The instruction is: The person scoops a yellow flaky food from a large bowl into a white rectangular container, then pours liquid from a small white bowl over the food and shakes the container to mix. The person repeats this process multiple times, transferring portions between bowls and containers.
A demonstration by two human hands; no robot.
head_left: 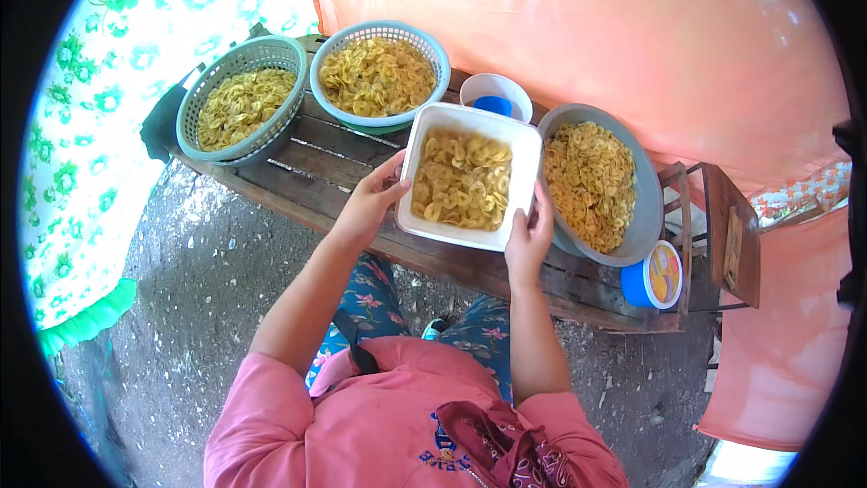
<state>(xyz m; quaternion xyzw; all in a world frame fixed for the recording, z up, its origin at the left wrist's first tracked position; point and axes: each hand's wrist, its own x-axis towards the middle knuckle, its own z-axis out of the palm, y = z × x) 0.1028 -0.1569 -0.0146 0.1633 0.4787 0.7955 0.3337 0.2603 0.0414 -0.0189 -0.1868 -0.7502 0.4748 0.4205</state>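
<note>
Between my two hands I hold a white square plastic tub [414,220] over the front of a slatted wooden bench. Thin yellow banana chips [462,179] lie inside it. My left hand [370,202] grips the tub's left wall, thumb near the rim. On the lower right corner, my right hand [529,240] is closed around the edge. Just right of the tub stands a grey oval basin [647,208] filled with more chips. A light blue perforated basket [442,55] of chips sits behind the tub, and a grey-green basket [185,118] of chips is at the far left.
A white bowl with a blue item inside [492,105] stands behind the tub. At the bench's [316,167] right end is a blue round container with a white-rimmed lid [664,276]. A wooden chair [730,235] stands beyond it. Orange sheeting [578,18] hangs behind.
</note>
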